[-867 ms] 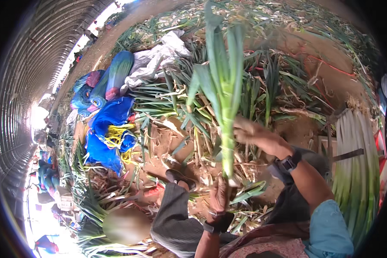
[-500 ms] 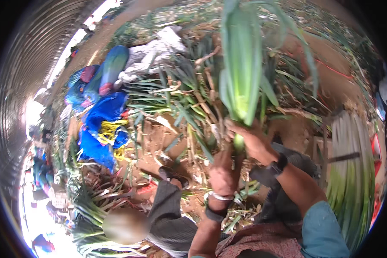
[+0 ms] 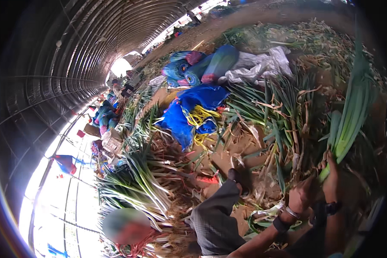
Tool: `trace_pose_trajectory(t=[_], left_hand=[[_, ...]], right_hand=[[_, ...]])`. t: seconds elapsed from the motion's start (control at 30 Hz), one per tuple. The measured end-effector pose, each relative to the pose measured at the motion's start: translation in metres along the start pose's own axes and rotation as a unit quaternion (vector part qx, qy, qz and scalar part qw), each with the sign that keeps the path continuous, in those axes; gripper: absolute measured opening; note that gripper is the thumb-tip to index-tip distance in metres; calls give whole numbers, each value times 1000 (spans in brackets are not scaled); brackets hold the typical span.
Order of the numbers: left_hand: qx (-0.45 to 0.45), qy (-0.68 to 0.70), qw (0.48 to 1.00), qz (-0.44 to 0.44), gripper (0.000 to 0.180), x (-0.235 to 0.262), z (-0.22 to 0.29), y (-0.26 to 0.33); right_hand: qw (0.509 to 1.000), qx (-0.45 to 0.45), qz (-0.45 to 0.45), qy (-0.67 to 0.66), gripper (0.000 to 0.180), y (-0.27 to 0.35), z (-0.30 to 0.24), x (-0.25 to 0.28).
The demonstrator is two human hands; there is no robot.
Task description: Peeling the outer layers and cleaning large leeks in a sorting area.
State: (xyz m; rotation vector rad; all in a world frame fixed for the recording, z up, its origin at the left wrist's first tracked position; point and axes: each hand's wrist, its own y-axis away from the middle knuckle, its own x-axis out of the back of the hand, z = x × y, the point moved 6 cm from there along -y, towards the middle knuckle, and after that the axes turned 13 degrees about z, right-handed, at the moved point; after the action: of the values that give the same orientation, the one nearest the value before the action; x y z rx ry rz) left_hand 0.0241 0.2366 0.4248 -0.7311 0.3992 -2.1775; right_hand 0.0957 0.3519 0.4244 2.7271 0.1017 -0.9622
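At the right, a large green onion [image 3: 350,122] stands tilted, its long broad leaves spreading up and its pale stalk low down. My right hand [image 3: 330,178] is closed round the stalk just below the leaves. Beside it, lower and to the left, my left hand [image 3: 302,195] is closed at the stalk's lower end, which it largely hides. Bands circle both wrists. Left of my hands lie loose green onions [image 3: 288,129] with dry brown leaves.
Many green onions with pale stalks and roots [image 3: 152,189] lie at the left. Ahead are a blue sheet [image 3: 180,124] with yellow cords [image 3: 202,118], stuffed blue-green net sacks [image 3: 219,64] and a white sack [image 3: 262,66]. My trousered leg [image 3: 217,217] extends over littered soil.
The view has swung left, so my hands and the held green onion now appear farther right. Both hands remain on its stalk. The bundle of green onions at the right has left clear view.
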Motion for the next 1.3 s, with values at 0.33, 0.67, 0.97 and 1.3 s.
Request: trace_pose_trajectory(t=[0.33,0.67,0.97,1.3], left_hand=[[204,145,968,25,50,55,-92,2],[139,84,965,-205,39,-9,-20,12],[23,90,988,-127,22,5,-9,13],[505,408,759,-44,24,7,-65,38]], right_hand=[[995,47,-66,-50,50,4,-35,-4],[998,2,-41,-43,50,4,-18,-1],[998,-6,-50,-25,49,9,-17,-4],[994,-19,-60,-89,49,7,-27,-2]])
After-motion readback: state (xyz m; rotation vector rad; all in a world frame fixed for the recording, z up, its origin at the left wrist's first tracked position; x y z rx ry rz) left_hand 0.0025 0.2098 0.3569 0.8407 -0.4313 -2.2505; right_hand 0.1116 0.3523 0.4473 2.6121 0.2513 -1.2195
